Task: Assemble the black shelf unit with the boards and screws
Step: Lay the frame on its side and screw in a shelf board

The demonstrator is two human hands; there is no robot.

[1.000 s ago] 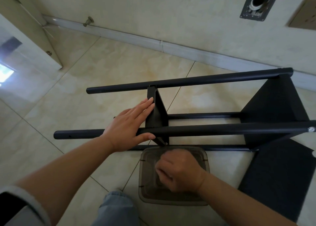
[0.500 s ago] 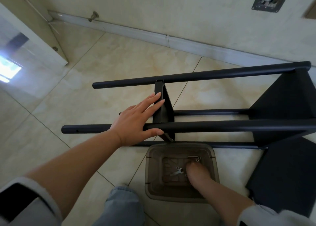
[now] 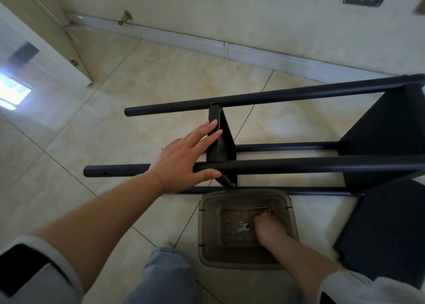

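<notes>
On the beige tiled floor (image 3: 161,78) by the wall's baseboard (image 3: 184,39), I see my left hand (image 3: 181,158) lying flat with straight fingers against the black shelf unit (image 3: 287,165), which lies on its side. My right hand (image 3: 268,226) reaches into the brown bin (image 3: 207,234) beside a small wrench (image 3: 241,228); whether it grips anything, I cannot tell.

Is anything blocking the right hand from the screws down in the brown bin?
Nothing visible does. The right hand is already inside the open-topped bin, fingertips down by the screws at the bottom. A small wrench lies to the hand's left, clear of the screws. Whether it has a screw yet is hidden.
</notes>
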